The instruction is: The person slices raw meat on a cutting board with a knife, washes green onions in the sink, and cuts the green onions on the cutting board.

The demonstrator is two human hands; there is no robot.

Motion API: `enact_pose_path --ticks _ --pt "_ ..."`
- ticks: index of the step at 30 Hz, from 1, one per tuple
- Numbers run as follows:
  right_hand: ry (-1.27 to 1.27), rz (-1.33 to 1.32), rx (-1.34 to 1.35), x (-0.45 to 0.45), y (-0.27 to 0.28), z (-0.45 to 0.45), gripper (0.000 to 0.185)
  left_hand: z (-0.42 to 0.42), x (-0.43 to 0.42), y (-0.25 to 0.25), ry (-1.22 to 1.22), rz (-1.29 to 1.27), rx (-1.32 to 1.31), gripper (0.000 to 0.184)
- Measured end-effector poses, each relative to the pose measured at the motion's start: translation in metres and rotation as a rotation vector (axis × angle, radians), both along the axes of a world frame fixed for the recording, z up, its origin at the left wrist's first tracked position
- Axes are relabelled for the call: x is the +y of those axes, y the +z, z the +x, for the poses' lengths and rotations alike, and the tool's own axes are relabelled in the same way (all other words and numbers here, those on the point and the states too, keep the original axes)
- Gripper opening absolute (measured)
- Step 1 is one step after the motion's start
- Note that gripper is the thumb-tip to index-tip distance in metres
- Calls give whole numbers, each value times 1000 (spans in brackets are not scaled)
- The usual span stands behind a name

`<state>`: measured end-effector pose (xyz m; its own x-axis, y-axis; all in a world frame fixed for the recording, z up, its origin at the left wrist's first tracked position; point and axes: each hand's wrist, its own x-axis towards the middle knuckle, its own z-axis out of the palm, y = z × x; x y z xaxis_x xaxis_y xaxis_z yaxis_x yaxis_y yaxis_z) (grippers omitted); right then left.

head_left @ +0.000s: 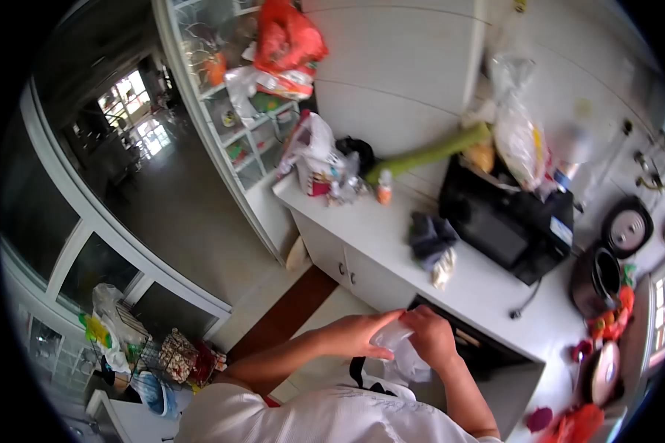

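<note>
In the head view, my left hand [358,334] and my right hand [430,336] meet in front of my chest, at the lower middle. Between them is a thin, translucent white plastic bag [410,362], hanging down toward my shirt. The fingers of my right hand are curled closed on the top of the bag. My left hand reaches in from the side, fingers stretched along one edge of the bag and thumb apart below. Whether anything is inside the bag, I cannot tell.
A white counter [391,236] runs behind my hands. It carries a dark cloth [431,238], a black microwave [488,221], a small bottle [384,187] and a rice cooker [597,280] with its lid up. A dark opening [488,351] lies below the counter; wire baskets [144,347] stand left.
</note>
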<state>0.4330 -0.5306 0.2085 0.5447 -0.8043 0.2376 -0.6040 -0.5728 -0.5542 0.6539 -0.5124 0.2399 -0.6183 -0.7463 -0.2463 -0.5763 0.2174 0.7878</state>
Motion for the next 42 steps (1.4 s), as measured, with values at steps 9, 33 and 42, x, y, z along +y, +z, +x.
enact_pose_path --ticks 9,33,42 --pt "-80 391 -831 -127 15 121 47 53 -100 -29 373 -303 527 97" --pt "105 873 -515 -303 0 214 46 478 -507 272 1155 -1840 -628 23" --pt "-69 718 -505 -304 -16 302 45 519 -617 308 708 -1318 -1089 21"
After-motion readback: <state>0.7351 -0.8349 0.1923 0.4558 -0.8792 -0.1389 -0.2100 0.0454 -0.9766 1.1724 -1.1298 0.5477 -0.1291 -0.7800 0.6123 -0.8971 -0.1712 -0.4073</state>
